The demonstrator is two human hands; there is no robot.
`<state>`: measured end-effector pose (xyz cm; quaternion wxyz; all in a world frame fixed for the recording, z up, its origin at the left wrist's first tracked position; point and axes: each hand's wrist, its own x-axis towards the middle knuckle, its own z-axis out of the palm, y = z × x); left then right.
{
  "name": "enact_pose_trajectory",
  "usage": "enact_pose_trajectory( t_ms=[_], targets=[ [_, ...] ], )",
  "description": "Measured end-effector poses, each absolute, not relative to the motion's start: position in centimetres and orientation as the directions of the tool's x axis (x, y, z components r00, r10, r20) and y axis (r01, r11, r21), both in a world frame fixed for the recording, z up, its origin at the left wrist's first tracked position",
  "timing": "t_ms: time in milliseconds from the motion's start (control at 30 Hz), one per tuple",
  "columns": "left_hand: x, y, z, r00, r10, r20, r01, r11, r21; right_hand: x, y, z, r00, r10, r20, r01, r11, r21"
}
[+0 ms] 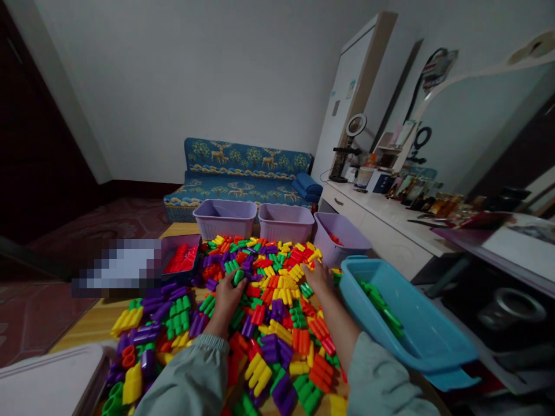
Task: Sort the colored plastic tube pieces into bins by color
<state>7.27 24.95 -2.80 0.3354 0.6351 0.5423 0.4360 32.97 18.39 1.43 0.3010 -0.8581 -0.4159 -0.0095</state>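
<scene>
A heap of coloured plastic blocks (269,289), red, yellow, green, purple and orange, covers a low wooden table (93,320). My left hand (228,292) rests in the heap with its fingers closed round a green block (238,277). Further right, my right hand (318,274) reaches into the pile near red and yellow blocks; its fingers are bent down among them, and what they hold is hidden. A blue tub (416,323) with a few green blocks in it sits just right of my right forearm.
Three lilac bins stand at the table's far edge (225,216) (286,222) (340,237); the right one holds some red pieces. A dark tray of red blocks (182,260) sits at the left. A white lid (47,378) lies near left. Behind are a blue sofa (243,173) and a white dresser (390,225).
</scene>
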Motion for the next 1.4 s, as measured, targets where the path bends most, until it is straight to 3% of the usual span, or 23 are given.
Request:
enact_pose_trajectory(
  t_ms=[67, 233, 300, 400, 467, 633, 700, 800, 900, 1033, 1133, 1300, 1400],
  targets=[
    [7.3, 24.9, -2.8, 0.021, 0.98, 0.197, 0.388, -0.189, 0.902, 32.2, 18.4, 1.2, 0.619, 0.74, 0.265, 0.725, -0.406, -0.557],
    [7.2, 25.2, -3.5, 0.038, 0.978, 0.206, 0.387, -0.204, 0.899, 31.4, 18.3, 1.7, 0.452, 0.826, 0.337, 0.603, -0.004, -0.798],
    [7.2, 25.3, -3.8, 0.052, 0.977, 0.208, 0.377, -0.212, 0.901, 31.9, 18.3, 1.8, 0.487, 0.797, 0.358, 0.626, -0.033, -0.779],
    [7.1, 25.4, -4.0, 0.05, 0.972, 0.23, 0.375, -0.232, 0.897, 32.6, 18.2, 1.1, 0.528, 0.75, 0.398, 0.738, -0.173, -0.652],
    [7.1, 25.4, -3.9, 0.052, 0.969, 0.241, 0.381, -0.242, 0.892, 32.3, 18.1, 0.2, 0.508, 0.778, 0.37, 0.753, -0.193, -0.628],
    [7.0, 25.2, -3.6, 0.047, 0.972, 0.232, 0.375, -0.232, 0.897, 30.1, 18.1, -1.7, 0.407, 0.868, 0.285, 0.511, 0.042, -0.858],
    [7.1, 25.0, -3.3, 0.034, 0.974, 0.222, 0.38, -0.218, 0.899, 29.7, 18.2, -1.6, 0.408, 0.871, 0.274, 0.438, 0.077, -0.896],
    [7.2, 24.5, -2.7, 0.025, 0.957, 0.288, 0.401, -0.273, 0.874, 29.7, 18.6, -1.1, 0.412, 0.869, 0.274, 0.535, 0.013, -0.845],
    [7.6, 23.8, -2.0, 0.031, 0.888, 0.458, 0.421, -0.428, 0.8, 29.4, 19.3, -0.7, 0.373, 0.888, 0.267, 0.684, -0.07, -0.726],
    [8.5, 22.8, -1.2, 0.161, 0.804, 0.572, 0.367, -0.587, 0.722, 27.6, 20.0, -0.6, 0.29, 0.908, 0.303, 0.744, -0.015, -0.668],
    [9.2, 22.5, -1.3, 0.265, 0.803, 0.534, 0.306, -0.596, 0.743, 25.8, 20.1, -0.6, 0.246, 0.915, 0.321, 0.69, 0.067, -0.72],
    [9.0, 22.7, -1.8, 0.268, 0.829, 0.491, 0.298, -0.556, 0.776, 23.4, 19.2, -0.2, 0.221, 0.933, 0.283, 0.541, 0.124, -0.832],
    [8.5, 23.0, -1.7, 0.274, 0.829, 0.488, 0.309, -0.556, 0.771, 22.9, 18.9, 0.3, 0.087, 0.962, 0.258, 0.406, 0.202, -0.891]
  ],
)
